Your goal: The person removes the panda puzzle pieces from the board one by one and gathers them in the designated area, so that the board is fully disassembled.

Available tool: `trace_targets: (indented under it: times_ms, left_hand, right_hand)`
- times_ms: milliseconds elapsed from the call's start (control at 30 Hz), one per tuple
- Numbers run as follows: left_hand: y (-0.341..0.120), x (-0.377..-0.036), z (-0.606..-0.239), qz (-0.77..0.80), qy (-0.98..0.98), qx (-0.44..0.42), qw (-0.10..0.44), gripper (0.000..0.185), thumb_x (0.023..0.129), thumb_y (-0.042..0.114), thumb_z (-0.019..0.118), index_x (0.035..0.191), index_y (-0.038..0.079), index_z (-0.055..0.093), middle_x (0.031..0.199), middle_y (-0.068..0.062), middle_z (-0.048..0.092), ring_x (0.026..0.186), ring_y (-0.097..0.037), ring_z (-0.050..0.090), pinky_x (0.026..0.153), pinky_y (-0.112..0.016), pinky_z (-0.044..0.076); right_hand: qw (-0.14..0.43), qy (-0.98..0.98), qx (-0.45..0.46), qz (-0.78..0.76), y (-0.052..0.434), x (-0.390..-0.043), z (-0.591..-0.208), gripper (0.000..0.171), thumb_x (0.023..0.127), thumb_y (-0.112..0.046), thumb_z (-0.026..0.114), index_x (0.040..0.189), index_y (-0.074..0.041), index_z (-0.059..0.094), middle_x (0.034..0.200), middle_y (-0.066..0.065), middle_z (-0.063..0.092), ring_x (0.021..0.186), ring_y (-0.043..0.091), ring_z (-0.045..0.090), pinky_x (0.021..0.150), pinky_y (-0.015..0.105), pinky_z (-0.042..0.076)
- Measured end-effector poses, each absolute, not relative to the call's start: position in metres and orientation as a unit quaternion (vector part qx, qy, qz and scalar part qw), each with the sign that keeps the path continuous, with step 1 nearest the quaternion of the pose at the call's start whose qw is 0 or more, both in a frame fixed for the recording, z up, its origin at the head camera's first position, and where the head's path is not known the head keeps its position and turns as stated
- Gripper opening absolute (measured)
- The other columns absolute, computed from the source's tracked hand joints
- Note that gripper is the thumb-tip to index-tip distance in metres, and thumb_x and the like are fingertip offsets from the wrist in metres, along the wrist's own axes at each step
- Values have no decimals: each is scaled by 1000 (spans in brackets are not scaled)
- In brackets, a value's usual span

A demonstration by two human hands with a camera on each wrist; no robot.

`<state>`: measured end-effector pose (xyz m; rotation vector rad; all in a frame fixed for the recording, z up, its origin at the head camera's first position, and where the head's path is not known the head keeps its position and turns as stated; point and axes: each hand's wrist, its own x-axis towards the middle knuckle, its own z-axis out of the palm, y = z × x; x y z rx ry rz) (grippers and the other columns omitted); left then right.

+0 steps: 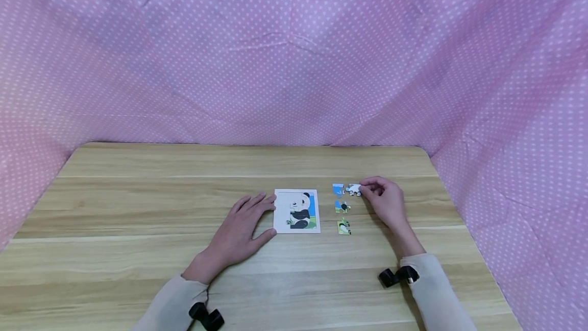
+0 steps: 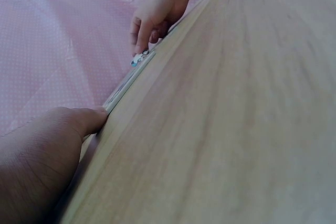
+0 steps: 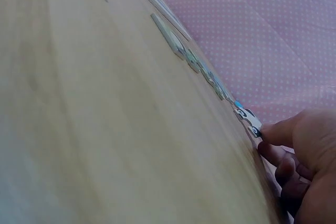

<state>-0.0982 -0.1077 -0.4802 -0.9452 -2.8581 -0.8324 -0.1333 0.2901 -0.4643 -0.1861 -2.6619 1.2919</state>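
L sleeve (image 1: 172, 303), pale, lies furthest L over the wood table (image 1: 115, 208), w/ a black wrist cam (image 1: 205, 315) at the cuff. L hand (image 1: 239, 234) is palm down, fingers extended & spread, thumb well out to the side. It grips nothing: some fingertips touch the L edge of the puzzle board (image 1: 282, 213), & the thumb tip is at the near L corner; L wrist view shows that thumb against the edge.

Board sits flat, approx. mid table, white frame all round. Its L part is plain white; the panda picture (image 1: 300, 213) fills the R part, w/ blue & green along the R side.

Just R of the board, 3 loose pcs lie in a rough column: blue pc (image 1: 337, 189) at the far end, blue-green pc (image 1: 341, 207) in the middle, green pc (image 1: 344, 227) nearest the person. The 4th, the panda-face pc (image 1: 353, 189), is just R of the blue pc.

R hand (image 1: 387, 203) has thumb & index nearly together, pinching the R end of that 4th pc; other fingers curl in under the palm. Can't tell if the pc is off the table.

Furthest R: R sleeve (image 1: 434, 290), also pale, w/ another black cam (image 1: 397, 276). Pink dotted cloth (image 1: 294, 65) hangs behind & at both sides.
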Motion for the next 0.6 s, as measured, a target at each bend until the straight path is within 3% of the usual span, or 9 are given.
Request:
trace_targets:
  times_ms: [367,600]
  left_hand:
    - [-107,-98,-480,-267,-915,-303,13,55,106,45,73,148,11,64,173,-3,49,163,-31,40,136,-56,24]
    - [-108,-98,-481,-267,-914,-304,12,56,106,46,72,148,11,64,173,-2,49,164,-30,39,136,-56,23]
  right_hand:
    - [110,-907,-44,403,290,-135,-468,8,100,-6,83,106,-1,84,92,13,76,67,10,54,57,17,41]
    - [85,-918,-21,388,292,-134,-468,22,97,-14,88,118,-5,85,102,11,76,78,16,58,64,20,46]
